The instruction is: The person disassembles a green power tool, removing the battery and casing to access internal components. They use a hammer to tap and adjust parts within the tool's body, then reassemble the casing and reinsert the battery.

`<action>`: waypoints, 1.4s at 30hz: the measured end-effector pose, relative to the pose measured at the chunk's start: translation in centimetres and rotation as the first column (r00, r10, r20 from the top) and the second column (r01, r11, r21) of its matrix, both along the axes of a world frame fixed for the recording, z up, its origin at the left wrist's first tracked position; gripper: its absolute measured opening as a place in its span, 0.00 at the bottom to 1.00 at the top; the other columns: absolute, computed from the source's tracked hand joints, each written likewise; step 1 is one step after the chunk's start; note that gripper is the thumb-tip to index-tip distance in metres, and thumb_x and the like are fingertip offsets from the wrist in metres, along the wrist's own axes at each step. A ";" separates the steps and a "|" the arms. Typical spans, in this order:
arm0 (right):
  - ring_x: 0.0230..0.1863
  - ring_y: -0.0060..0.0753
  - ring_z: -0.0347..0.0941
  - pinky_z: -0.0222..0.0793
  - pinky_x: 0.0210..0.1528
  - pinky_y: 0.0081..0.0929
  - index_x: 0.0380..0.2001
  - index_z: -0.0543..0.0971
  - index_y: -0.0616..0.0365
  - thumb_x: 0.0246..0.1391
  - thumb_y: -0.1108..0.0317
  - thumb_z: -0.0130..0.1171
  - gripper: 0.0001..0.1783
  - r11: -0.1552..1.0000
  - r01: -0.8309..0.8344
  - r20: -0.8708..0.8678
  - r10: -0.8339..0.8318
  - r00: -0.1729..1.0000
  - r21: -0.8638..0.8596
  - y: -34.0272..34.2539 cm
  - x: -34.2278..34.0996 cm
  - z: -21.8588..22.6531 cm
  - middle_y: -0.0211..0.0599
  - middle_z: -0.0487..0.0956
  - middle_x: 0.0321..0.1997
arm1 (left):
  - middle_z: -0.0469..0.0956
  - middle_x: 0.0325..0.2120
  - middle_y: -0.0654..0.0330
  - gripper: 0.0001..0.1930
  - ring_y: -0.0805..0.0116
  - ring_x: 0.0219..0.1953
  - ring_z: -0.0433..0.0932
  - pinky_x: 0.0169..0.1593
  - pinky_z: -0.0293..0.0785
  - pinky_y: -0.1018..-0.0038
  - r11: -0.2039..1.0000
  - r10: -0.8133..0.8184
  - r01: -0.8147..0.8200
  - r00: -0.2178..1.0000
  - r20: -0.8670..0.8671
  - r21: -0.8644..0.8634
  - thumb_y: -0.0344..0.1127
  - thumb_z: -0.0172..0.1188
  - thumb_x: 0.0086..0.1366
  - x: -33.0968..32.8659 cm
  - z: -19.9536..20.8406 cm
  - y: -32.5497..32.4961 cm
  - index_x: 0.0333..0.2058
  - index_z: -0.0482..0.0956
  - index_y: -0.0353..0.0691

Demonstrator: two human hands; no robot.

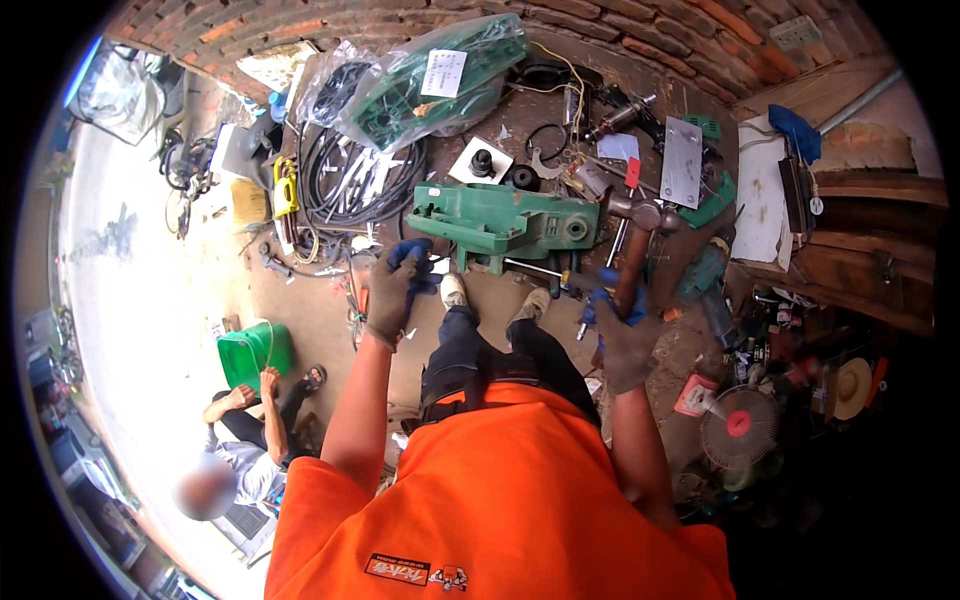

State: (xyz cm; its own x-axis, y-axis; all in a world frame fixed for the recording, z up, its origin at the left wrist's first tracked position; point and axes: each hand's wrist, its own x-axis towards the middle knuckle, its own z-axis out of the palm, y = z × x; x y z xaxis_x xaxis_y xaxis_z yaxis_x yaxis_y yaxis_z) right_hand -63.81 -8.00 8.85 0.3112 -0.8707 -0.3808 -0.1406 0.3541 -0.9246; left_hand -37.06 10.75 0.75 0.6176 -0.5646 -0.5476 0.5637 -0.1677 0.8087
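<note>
Our green housing (505, 222) lies on the bench top (692, 88) near its front edge, its ribbed hollow facing up. Just past its right end we have the hammer (632, 262), head away from us; whether its head touches the housing we cannot tell. Our right hand (626, 345), gloved, appears to have its fingers curled round the lower end of the wooden handle. Our left hand (393, 292) is just off the housing's left front corner, fingers loosely bent and partly spread; whether they pinch anything we cannot tell. We judge the step in hand to be hammer work around the housing; a next move would call for a steadying left hand and a clear path for the hammer head. Behind, the black knob (482, 162) on a white card and the bagged green part (440, 88) crowd us; the cable coil (318, 190) hems the left, the metal plate (682, 162) and loose tools the right. The brick wall (650, 45) closes the far side, so the freest room is the floor gap (497, 288) before us.
</note>
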 end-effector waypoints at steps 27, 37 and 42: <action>0.31 0.24 0.77 0.75 0.36 0.23 0.56 0.75 0.69 0.61 0.78 0.58 0.20 0.833 0.505 0.121 -0.490 0.863 -0.226 -6.2 -21.2 1.7 0.42 0.83 0.50 | 0.80 0.49 0.43 0.26 0.41 0.50 0.81 0.54 0.77 0.54 0.734 -0.635 0.497 0.264 0.726 0.462 0.42 0.66 0.65 -24.3 2.9 -29.8 0.59 0.74 0.43; 0.32 0.22 0.76 0.72 0.36 0.20 0.56 0.76 0.69 0.63 0.71 0.58 0.20 0.887 0.350 0.123 -0.328 0.937 -0.301 -8.4 -22.6 1.1 0.41 0.84 0.49 | 0.73 0.60 0.45 0.34 0.42 0.60 0.74 0.62 0.73 0.53 0.810 -0.426 0.464 0.046 0.904 0.358 0.38 0.73 0.57 -15.2 12.1 -12.9 0.62 0.72 0.41; 0.33 0.20 0.74 0.70 0.37 0.22 0.55 0.76 0.68 0.63 0.71 0.57 0.19 0.901 0.276 0.158 -0.235 0.959 -0.334 -7.7 -18.8 2.0 0.39 0.83 0.49 | 0.74 0.58 0.50 0.35 0.42 0.65 0.69 0.68 0.66 0.52 0.711 -0.596 0.359 -0.147 0.789 0.604 0.34 0.74 0.53 -5.0 15.0 -11.1 0.61 0.74 0.43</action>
